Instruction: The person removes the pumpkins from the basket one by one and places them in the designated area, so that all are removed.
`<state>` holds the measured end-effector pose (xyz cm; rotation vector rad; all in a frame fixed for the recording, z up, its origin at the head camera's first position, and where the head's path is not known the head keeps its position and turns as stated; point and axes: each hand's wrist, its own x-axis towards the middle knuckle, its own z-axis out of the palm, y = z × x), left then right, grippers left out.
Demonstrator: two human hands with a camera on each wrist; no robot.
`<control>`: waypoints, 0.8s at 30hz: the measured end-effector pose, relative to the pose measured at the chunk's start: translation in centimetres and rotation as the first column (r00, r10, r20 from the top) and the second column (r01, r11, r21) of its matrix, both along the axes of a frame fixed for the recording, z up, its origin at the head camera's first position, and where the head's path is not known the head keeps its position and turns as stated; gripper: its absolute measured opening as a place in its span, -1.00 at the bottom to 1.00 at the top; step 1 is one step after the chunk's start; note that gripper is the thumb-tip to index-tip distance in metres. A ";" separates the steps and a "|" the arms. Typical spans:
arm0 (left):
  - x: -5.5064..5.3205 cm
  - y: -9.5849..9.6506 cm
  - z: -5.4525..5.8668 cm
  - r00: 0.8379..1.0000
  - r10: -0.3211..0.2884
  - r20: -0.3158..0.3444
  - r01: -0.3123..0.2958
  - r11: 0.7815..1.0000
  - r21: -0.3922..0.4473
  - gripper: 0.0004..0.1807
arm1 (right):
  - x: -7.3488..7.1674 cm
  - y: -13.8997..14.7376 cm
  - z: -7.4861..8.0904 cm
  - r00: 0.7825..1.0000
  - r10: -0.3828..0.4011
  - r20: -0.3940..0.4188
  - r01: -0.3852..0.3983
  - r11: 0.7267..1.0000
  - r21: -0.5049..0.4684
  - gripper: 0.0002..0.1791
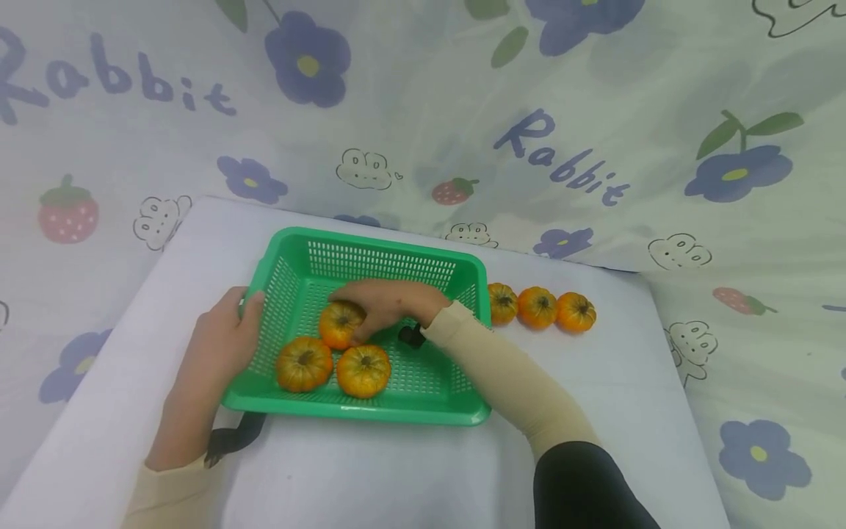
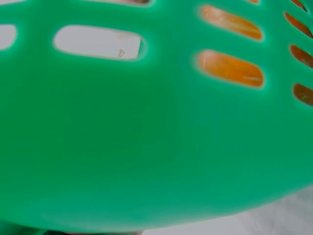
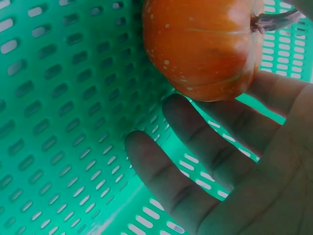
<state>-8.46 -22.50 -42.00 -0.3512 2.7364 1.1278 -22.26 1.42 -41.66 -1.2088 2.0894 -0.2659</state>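
A green plastic basket (image 1: 357, 413) stands on the table with three small orange pumpkins inside. My left hand (image 1: 221, 342) grips its left rim, thumb on the rim; in the left wrist view the perforated basket wall (image 2: 122, 137) hides that hand. Inside the basket, my right hand (image 1: 386, 301) holds the rearmost pumpkin (image 1: 340, 324) between thumb and fingers. The right wrist view shows that pumpkin (image 3: 205, 46) with its stem, fingers (image 3: 195, 132) beside and below it. In front of it lie a left pumpkin (image 1: 304, 364) and a right pumpkin (image 1: 363, 371).
Three more pumpkins (image 1: 537, 307) sit in a row on the white table (image 1: 595, 382), just right of the basket. A patterned cloth (image 1: 410, 125) hangs behind the table. Dark wrist gear (image 1: 413, 336) sits below my right wrist, and a black strap (image 1: 234, 438) is at my left wrist.
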 end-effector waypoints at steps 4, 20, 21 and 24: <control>0.1 -0.1 0.0 1.000 0.004 0.007 -0.004 1.000 0.000 -0.16 | 0.1 -0.2 -0.2 1.000 0.003 -0.018 -0.003 1.000 -0.001 -0.08; 0.1 0.1 0.0 1.000 0.004 -0.008 -0.004 1.000 -0.006 -0.18 | 1.1 -0.7 -0.6 0.989 0.028 -0.143 -0.029 1.000 0.000 -0.07; 0.1 0.1 0.0 1.000 0.003 -0.012 -0.003 1.000 -0.008 -0.18 | 1.2 -0.7 -0.5 0.988 0.029 -0.151 -0.029 1.000 0.001 -0.07; 0.1 0.0 0.1 1.000 0.000 -0.016 0.000 1.000 -0.008 -0.19 | 1.3 -0.9 -0.6 0.984 0.031 -0.175 -0.030 0.999 0.011 -0.09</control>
